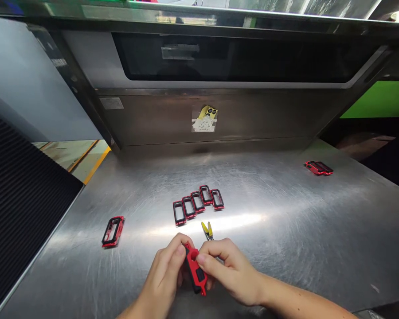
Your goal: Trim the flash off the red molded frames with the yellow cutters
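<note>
Between my two hands is a red-and-black rectangular plastic frame (196, 270), tilted with its red side facing up. My left hand (164, 270) is closed round its left edge, thumb near the upper end. The thumb and bent fingers of my right hand (231, 270) pinch the right edge beside a round hole in the red part. Whether a smaller piece is between those fingertips is hidden. Just beyond my right hand, a small tool with two yellow prongs (207, 229) points away from me. Its lower end is covered by the hand, so I cannot tell its kind.
Several similar frames (197, 202) lie in a slanting row on the metal table (269, 252). Another frame (113, 231) is at the left, and more red-and-black parts (318, 168) sit far right. A metal back panel (266, 115) carries a yellow-and-white label (205, 118).
</note>
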{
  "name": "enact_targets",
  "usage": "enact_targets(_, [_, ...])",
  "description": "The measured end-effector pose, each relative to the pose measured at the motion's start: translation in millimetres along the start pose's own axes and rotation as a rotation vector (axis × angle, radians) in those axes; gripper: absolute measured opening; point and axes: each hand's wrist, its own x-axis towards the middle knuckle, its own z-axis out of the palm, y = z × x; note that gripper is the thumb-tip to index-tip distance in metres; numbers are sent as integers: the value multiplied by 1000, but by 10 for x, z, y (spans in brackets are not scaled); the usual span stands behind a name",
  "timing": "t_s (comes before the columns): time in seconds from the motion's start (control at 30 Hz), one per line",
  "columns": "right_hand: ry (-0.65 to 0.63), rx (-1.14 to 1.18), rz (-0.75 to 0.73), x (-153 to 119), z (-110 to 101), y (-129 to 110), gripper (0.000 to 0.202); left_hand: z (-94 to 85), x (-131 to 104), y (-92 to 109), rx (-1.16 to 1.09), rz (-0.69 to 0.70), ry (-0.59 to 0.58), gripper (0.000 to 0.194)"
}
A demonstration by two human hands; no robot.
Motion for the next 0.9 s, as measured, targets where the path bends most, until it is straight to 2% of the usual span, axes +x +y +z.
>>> enact_targets(0.23, [-26, 36, 2, 16, -2, 4, 57, -28, 36, -67, 16, 87, -49, 43])
enact_targets(0.57, [-53, 113, 15, -1, -21, 18, 53, 33, -38, 51, -80, 24, 20, 41])
enact_targets(0.73, [-43, 39, -78, -16, -43, -9, 45, 60, -30, 88, -191, -33, 121, 45])
enact_targets(0.9, [-18, -212, -256, -12, -32, 2, 33, 66, 5, 108, -267, -100, 259, 49])
